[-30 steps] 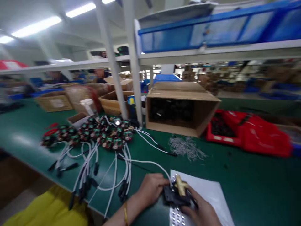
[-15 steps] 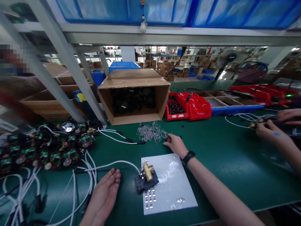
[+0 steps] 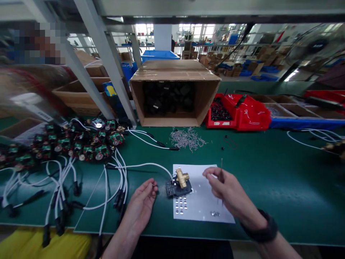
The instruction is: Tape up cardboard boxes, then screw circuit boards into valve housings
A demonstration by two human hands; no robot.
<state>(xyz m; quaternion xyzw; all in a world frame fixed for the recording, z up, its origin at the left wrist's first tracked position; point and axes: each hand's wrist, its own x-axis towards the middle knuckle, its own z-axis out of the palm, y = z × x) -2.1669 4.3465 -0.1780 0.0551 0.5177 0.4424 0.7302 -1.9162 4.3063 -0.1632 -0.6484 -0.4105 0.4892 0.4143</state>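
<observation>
My left hand (image 3: 142, 201) is closed in a pinch left of the black housing; anything between its fingertips is too small to name. My right hand (image 3: 225, 187) is closed above the white sheet's right side, with a thin dark metal rod (image 3: 221, 166) standing upright from its grip. Between my hands, the black housing (image 3: 172, 189) with a brass tee fitting (image 3: 182, 177) on top lies on the left part of the white sheet (image 3: 201, 212). A white cable (image 3: 145, 164) runs from it to the left. Small shiny discs (image 3: 181, 207) sit in rows below it; a few more discs (image 3: 215, 213) lie farther right.
Behind the sheet lies a pile of small screws (image 3: 187, 139). A cardboard box (image 3: 175, 70) of black parts and red bins (image 3: 253, 115) stand at the back. Circuit-board assemblies (image 3: 88, 149) and white cables crowd the left. A blue divided tray (image 3: 304, 124) is at right.
My right hand has come back from the screw pile to above the sheet. My left fingers have drawn into a pinch. The view has tilted down, and the co-worker's hands have left it.
</observation>
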